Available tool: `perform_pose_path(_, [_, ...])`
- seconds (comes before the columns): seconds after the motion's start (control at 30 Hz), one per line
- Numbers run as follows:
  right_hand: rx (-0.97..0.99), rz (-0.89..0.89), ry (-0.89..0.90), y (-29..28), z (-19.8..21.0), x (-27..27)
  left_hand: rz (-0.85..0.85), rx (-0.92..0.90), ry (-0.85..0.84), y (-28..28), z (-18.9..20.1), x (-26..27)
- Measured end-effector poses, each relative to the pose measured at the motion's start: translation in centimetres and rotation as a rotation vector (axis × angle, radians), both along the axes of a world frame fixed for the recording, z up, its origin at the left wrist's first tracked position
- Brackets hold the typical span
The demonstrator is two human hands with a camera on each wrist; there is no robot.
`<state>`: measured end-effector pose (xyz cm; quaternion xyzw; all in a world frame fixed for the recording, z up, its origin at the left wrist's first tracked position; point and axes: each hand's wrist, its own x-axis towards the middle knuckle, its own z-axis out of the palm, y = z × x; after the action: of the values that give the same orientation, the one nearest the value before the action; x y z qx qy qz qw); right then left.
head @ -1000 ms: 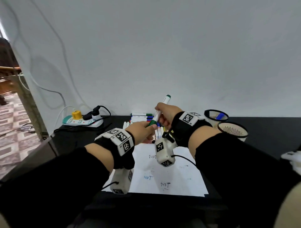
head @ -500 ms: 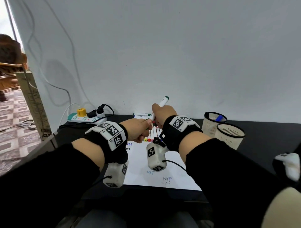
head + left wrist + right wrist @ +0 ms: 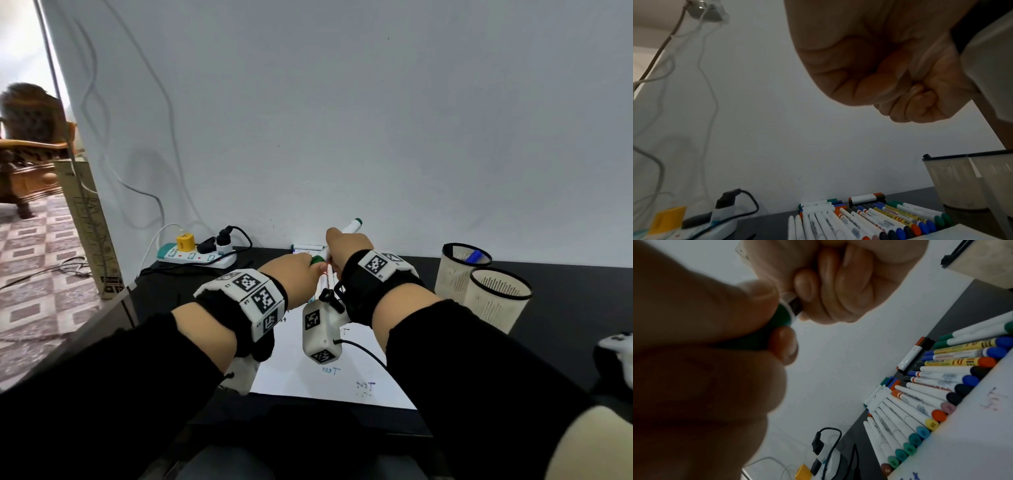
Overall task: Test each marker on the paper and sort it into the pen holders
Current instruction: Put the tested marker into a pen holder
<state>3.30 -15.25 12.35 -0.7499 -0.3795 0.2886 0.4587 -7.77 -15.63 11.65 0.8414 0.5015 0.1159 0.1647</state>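
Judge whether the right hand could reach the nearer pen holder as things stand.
Probably yes: the nearer pen holder stands unobstructed just right of the right hand, which holds the green marker whose cap the left hand grips.

Right hand [image 3: 346, 248] lowered its marker [image 3: 344, 236] from raised and steep toward the left hand [image 3: 296, 274]; green cap [image 3: 317, 259] shows again after being hidden half a second ago.
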Motion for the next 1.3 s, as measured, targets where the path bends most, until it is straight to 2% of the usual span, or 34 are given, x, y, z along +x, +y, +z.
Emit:
perform_pose_path(0.07, [0.026,0.026,0.016,0.1,-0.4,-0.1,-0.017,-0.138,-0.081,-0.1,0.1,-0.5])
perform_pose_path(0.13, [0.068,0.066,0.015,0.3,-0.8,-0.4,-0.052,-0.332,-0.239,-0.2,0.3,-1.2])
perform_pose_path(0.17, [0.069,0.074,0.008,0.4,-0.9,-0.7,-0.062,-0.357,-0.269,-0.2,0.4,-1.5])
perform_pose_path(0.2, [0.064,0.076,0.011,0.7,-1.0,-0.9,-0.063,-0.319,-0.236,-0.2,0.4,-1.7])
perform_pose_path(0.27, [0.055,0.045,0.043,0.9,-1.0,-0.8,-0.043,-0.135,-0.059,-0.3,0.1,-2.0])
perform_pose_path(0.37, [0.001,-0.042,0.074,0.5,-1.0,1.8,-0.021,0.083,0.153,-0.8,-0.5,-3.3])
perform_pose_path(0.47, [0.009,-0.112,0.114,0.3,-1.4,3.7,0.017,0.044,0.163,-0.2,-0.8,-5.0])
perform_pose_path(0.67, [0.05,-0.053,0.239,1.1,-2.5,2.2,0.006,-0.009,0.173,0.9,-1.0,-4.0])
perform_pose_path(0.8, [0.03,-0.096,0.274,1.7,-3.5,2.1,-0.013,-0.059,0.165,1.5,-1.0,-4.6])
perform_pose_path(0.9, [0.022,-0.106,0.367,2.1,-5.2,1.9,0.008,-0.08,0.111,2.0,-1.4,-5.8])
perform_pose_path(0.97, [0.038,-0.101,0.44,2.3,-6.8,1.4,0.037,-0.129,0.015,2.8,-2.2,-6.4])
perform_pose_path(1.1, [0.051,-0.063,0.547,3.1,-9.3,0.3,0.123,-0.306,-0.387,4.8,-4.3,-7.1])
perform_pose_path(1.2, [0.017,-0.057,0.496,3.7,-10.2,-0.4,0.187,-0.359,-0.544,6.1,-5.1,-7.4])
perform_pose_path(1.3, [-0.022,-0.044,0.392,4.6,-11.0,-1.0,0.225,-0.368,-0.569,7.4,-6.2,-7.7])
